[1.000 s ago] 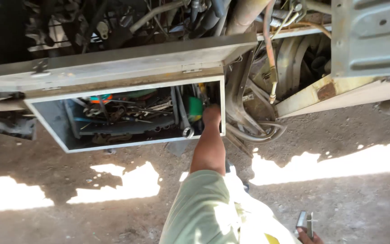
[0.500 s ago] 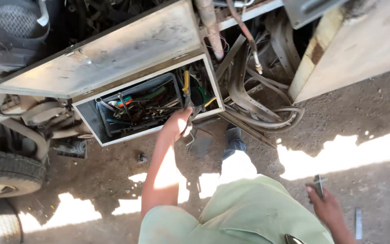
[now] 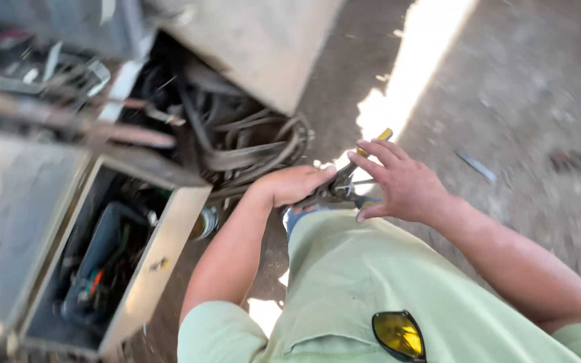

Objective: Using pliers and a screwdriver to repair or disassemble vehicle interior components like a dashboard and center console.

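Item 1: yellow-lensed glasses [image 3: 399, 334], hanging at the collar of a green shirt [image 3: 364, 282].
Item 2: pliers [image 3: 344, 183], dark metal with a yellow grip tip, held between both hands just above the shirt. Likely rigid, fairly heavy, sure in the hand; best taken by the grips.
Left hand [image 3: 295, 185]: curled around the pliers.
Right hand [image 3: 401, 183]: fingers spread, fingertips on the pliers.
Item 3: open toolbox [image 3: 163, 255], left, holding tools.
Item 4: hoses [image 3: 250, 148], beyond.
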